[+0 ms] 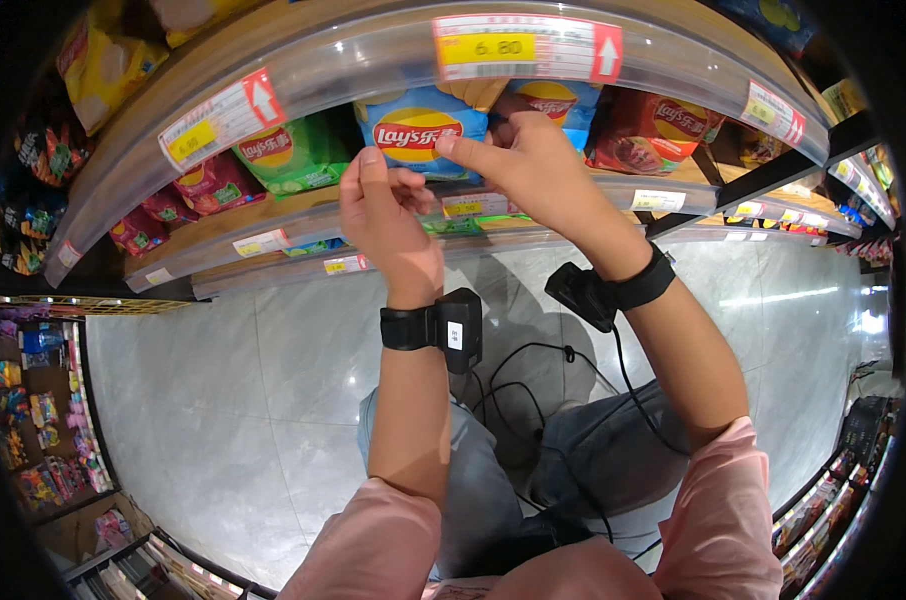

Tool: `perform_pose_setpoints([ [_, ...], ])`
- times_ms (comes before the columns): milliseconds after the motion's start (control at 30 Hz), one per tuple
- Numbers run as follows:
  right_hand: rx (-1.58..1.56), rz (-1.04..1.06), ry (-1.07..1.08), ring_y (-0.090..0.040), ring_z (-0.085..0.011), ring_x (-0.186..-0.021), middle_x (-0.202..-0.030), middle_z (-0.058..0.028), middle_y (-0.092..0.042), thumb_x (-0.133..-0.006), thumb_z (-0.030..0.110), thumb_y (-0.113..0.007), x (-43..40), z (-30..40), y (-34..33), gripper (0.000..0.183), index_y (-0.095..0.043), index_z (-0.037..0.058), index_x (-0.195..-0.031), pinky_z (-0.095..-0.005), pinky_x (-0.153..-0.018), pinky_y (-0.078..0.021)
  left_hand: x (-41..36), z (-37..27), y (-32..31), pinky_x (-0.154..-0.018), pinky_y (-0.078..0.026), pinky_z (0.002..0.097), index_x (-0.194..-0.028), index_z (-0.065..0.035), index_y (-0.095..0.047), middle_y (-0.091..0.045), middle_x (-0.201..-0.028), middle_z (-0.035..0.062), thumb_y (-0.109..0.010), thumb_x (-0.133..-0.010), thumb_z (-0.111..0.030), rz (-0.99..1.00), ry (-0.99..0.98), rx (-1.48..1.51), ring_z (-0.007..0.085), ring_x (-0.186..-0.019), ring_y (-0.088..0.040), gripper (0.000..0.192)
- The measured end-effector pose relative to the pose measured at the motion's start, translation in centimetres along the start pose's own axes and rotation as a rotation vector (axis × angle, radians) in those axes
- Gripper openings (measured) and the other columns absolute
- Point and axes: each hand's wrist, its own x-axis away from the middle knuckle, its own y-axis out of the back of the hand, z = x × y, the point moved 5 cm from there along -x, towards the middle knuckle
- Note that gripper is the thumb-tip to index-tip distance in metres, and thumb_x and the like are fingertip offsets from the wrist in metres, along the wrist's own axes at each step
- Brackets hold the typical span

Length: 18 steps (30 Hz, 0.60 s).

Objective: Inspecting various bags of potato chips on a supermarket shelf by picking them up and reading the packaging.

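A blue Lay's chip bag [423, 124] stands on a wooden shelf behind a clear plastic front strip. My right hand [539, 165] grips its right edge, thumb across the front and the fingers partly hidden behind it. Close to the bag's lower left corner is my left hand [387, 195], fingers curled and thumb raised; whether it touches the bag is unclear. Left of the blue bag sits a green Lay's bag [292, 154]. A second blue bag [562, 105] and a red Lay's bag [652, 135] stand to the right.
The upper shelf's strip [363, 60] with price labels runs just above my hands. A lower shelf strip [408, 214] passes beneath them. Dark red bags [213, 184] are at the left. A black cable [528, 345] hangs from the wrist devices over the grey tiled floor [198, 390].
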Motion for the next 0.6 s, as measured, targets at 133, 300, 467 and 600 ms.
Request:
perform_pose_setpoints([
  [133,-0.059,-0.017,0.029,-0.048,-0.0183,-0.061,-0.068,-0.0078,-0.053,-0.074,0.040,-0.079,1.1,-0.6,1.6,0.050,-0.064,-0.0042,-0.093,-0.0323,-0.056,-0.0408,0.8,-0.5,0.4,-0.047,-0.034,0.0217,-0.072,-0.0074,-0.057,-0.049,-0.053,-0.0001,-0.058,-0.097,-0.031,0.035,-0.071,-0.168,0.0063,-0.050,-0.045,0.034],
  [300,-0.025,-0.079,0.221,-0.057,-0.0264,-0.082,-0.089,-0.0151,-0.060,-0.072,0.038,-0.082,2.0,-0.4,1.8,0.050,-0.067,0.0000,-0.099,-0.0349,-0.072,-0.0466,0.8,-0.7,0.7,-0.047,-0.030,0.0219,-0.070,-0.0066,-0.056,-0.046,-0.054,-0.0020,-0.056,-0.098,-0.030,-0.022,-0.144,-0.198,0.0062,-0.049,-0.040,0.037],
  [467,-0.032,-0.251,0.256,-0.059,-0.0288,-0.082,-0.090,-0.0148,-0.060,-0.071,0.030,-0.083,2.3,-0.1,0.9,0.042,-0.065,-0.0014,-0.094,-0.0359,-0.070,-0.0479,0.1,-1.2,1.6,-0.055,-0.034,0.0242,-0.082,-0.0056,-0.058,-0.050,-0.068,-0.0025,-0.052,-0.099,-0.027,-0.051,-0.180,-0.162,0.0057,-0.060,-0.043,0.028],
  [600,-0.494,-0.156,0.149,-0.060,-0.0283,-0.074,-0.089,-0.0121,-0.059,-0.074,0.021,-0.078,2.6,0.0,-3.1,0.035,-0.062,-0.0006,-0.096,-0.0343,-0.064,-0.0491,-0.9,-3.5,3.1,-0.067,-0.037,0.0242,-0.094,-0.0066,-0.059,-0.054,-0.081,-0.0015,-0.048,-0.099,-0.026,-0.001,-0.106,-0.109,0.0061,-0.074,-0.046,0.023],
])
